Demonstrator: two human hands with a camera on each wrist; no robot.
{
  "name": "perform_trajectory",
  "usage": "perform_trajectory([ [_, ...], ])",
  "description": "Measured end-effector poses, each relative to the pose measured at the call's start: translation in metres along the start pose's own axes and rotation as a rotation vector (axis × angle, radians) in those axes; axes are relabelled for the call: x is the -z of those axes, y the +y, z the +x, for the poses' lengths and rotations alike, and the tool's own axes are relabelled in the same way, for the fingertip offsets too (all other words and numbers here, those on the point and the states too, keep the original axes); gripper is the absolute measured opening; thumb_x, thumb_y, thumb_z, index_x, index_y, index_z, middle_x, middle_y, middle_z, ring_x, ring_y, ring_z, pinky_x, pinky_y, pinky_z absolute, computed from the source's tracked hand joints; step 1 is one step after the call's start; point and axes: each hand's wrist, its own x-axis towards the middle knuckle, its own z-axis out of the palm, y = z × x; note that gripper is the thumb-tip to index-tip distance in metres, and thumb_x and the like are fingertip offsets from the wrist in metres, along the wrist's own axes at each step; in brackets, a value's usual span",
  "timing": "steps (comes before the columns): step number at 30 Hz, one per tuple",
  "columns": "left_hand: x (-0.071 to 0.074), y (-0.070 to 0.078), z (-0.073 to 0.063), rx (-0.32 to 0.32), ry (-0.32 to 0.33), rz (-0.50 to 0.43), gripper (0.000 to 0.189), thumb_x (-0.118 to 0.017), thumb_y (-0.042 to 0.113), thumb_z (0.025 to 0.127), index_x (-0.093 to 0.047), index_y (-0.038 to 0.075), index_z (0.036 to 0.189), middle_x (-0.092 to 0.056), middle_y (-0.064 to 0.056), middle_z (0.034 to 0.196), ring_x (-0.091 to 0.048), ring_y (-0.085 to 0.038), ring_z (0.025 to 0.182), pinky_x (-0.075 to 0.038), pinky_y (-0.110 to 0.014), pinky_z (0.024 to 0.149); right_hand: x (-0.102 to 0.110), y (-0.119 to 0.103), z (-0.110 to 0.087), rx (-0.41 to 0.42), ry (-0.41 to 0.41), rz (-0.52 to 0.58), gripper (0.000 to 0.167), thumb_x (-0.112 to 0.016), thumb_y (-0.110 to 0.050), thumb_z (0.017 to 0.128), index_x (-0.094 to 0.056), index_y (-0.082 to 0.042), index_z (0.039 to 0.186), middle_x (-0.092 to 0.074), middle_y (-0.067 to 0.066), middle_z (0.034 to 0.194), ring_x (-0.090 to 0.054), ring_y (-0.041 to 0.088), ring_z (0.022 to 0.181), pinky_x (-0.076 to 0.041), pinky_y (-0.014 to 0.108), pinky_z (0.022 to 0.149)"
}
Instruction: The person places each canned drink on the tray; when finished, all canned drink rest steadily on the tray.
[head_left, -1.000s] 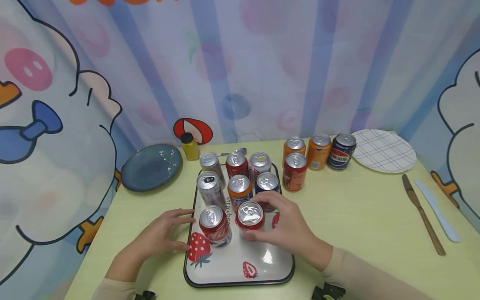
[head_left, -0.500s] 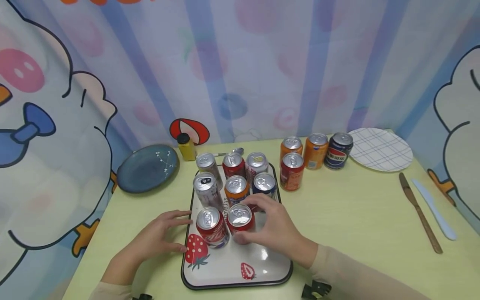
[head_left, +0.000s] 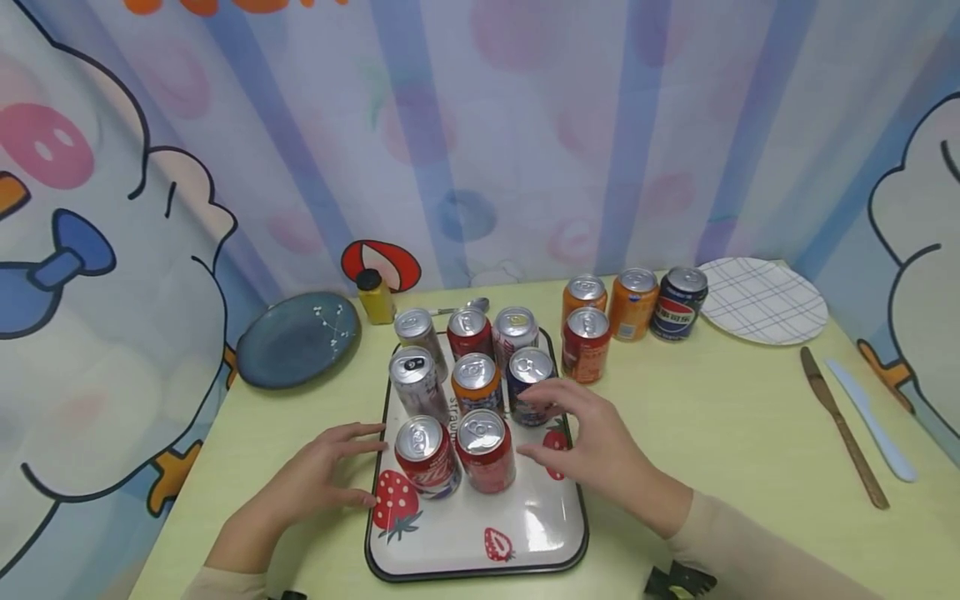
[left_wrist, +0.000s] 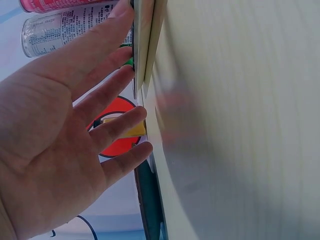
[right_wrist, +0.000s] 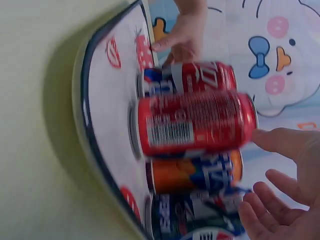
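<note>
Several drink cans stand upright on a white strawberry-print tray (head_left: 442, 542) with a dark rim. At the front, a red can (head_left: 487, 458) stands right beside another red can (head_left: 429, 458). My right hand (head_left: 603, 437) is a little to the right of the first one, its thumb and fingers spread and holding nothing. Its fingers overlap a dark blue can (head_left: 527, 367) in the head view. My left hand (head_left: 315, 475) is at the tray's left edge, fingers extended with fingertips right at the rim; the left wrist view shows its bare palm (left_wrist: 45, 135).
Behind the front pair are an orange can (head_left: 476, 375) and a silver can (head_left: 415, 375). Several more cans, including a Pepsi can (head_left: 677, 308), stand beyond the tray's right side. A blue plate (head_left: 296, 342), a checked plate (head_left: 765, 300), a yellow bottle (head_left: 377, 304) and two knives surround them.
My right hand slid the red can left until it stood beside the other red can, then let go and drew back to the right. The left hand stayed at the tray edge.
</note>
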Motion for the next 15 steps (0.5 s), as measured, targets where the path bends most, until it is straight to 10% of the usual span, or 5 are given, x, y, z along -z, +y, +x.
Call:
perform_trajectory([
  [15,0.001,0.002,-0.001,0.000,0.001,-0.011,0.069,-0.094,0.040,0.070,-0.070,0.025,0.134,-0.053,-0.006,0.155,-0.043,-0.043,0.147,-0.037,-0.068,0.117,0.054,0.067,0.018,-0.007,0.290,-0.103,0.049,-0.089,-0.003,0.078,-0.069,-0.004,0.123,-0.069,0.009,0.120,-0.068,0.026,0.105,-0.057,0.020,0.092],
])
